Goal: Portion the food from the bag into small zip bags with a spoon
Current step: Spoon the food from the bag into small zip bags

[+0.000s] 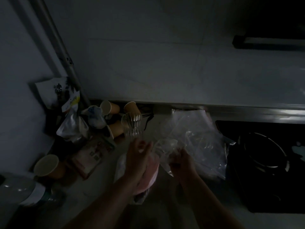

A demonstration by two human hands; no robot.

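Dimly, the right hand (180, 160) is seen with its fingers curled round a crumpled clear zip bag (166, 146), which is gripped at its near edge; what is in it cannot be told; the left hand (138, 156) is raised just beside it with fingers loosely spread, and whether anything is pinched in it cannot be told; a pink-filled food bag (152, 172) is seen under the left wrist on the counter (165, 209); a heap of clear plastic bags (198, 139) is spread behind the right hand, against the black stove (264, 162); a clear ribbed glass (132, 124) is laid on its side beyond the left hand; four paper cups are counted, three tipped (109, 108) near the glass and one upright (47, 165) at the left, apparently empty; a printed packet (57, 91) is propped in the corner.
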